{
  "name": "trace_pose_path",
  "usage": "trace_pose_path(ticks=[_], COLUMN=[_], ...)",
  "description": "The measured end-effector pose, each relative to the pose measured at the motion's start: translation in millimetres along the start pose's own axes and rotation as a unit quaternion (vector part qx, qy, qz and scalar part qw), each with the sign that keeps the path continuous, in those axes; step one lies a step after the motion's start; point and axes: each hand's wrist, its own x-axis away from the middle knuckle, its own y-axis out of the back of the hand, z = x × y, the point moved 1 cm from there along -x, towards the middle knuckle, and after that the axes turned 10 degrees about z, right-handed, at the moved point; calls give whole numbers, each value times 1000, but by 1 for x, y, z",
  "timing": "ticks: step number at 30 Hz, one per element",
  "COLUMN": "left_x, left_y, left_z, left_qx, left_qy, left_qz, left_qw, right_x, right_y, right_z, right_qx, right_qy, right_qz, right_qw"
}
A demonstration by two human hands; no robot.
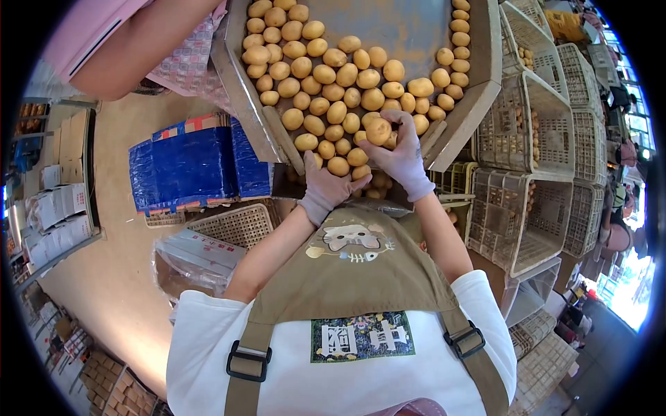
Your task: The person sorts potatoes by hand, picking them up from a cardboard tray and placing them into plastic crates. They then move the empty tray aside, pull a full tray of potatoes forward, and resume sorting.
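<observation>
Small round yellow-brown potatoes (336, 112) lie crowded on a metal sorting tray (388, 28) in front of me. My right hand (406, 161), in a pale glove, grips one potato (379, 132) between thumb and fingers, just above the others. Lower and to the left, my gloved left hand (325, 190) rests at the tray's narrow near end. Its thumb and fingers are spread, close to a potato (338, 166) and a few others there. More potatoes (378, 182) show below that end, partly hidden by my hands and apron.
Raised sides (239, 76) border the tray. Stacked plastic crates (548, 215), some holding potatoes, stand at the right. On the left are a blue-wrapped box (184, 170), a woven plastic basket (236, 225) and a plastic-covered carton (198, 253). Another person's arm (149, 48) reaches in at upper left.
</observation>
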Motion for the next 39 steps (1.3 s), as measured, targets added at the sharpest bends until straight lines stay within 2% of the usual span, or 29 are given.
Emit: trace_pose_path(ticks=[1,2,4,7,10,13,16,19,22,28,31,34,37,38,39], left_x=[0,0,1,1,1,1,0,1,1,1,1,1,3,4,6], left_y=[-2,-5,-4,-1,-2,-4,-3,-3,-3,3,4,4,6,7,7], left_z=[-1,-1,-1,-1,1,1,1,0,-1,-1,0,1,0,-1,-1], left_qx=[3,6,7,1,-1,-11,-23,-13,-2,-9,-5,-4,-3,-2,-1], left_qy=[0,0,-2,-6,-10,-16,-19,-13,-5,-10,-11,-8,0,1,2], left_qz=[8,17,16,4,4,-2,18,17,17,41,35,23,-5,-9,-12], left_qw=[1000,1000,1000,1000,1000,1000,999,1000,1000,999,999,1000,1000,1000,1000], right_x=[1,0,-4,-3,0,0,-2,-1,0,1,1,4,0,-1,-2], right_y=[-1,-1,-1,1,0,2,-1,1,-2,-1,0,-1,-5,-10,-9], right_z=[3,6,19,26,22,17,25,16,18,32,43,29,32,22,14], right_qx=[-42,-168,-410,-471,-438,-305,-409,-466,-516,-535,-477,-449,-168,10,166], right_qy=[-11,-52,-133,-122,-96,-72,-95,-124,-145,-153,-208,-181,-189,-65,14], right_qz=[-1,-3,-6,10,8,0,-13,17,5,14,2,58,46,23,37], right_qw=[999,984,902,873,894,950,907,876,844,831,854,873,966,998,985])
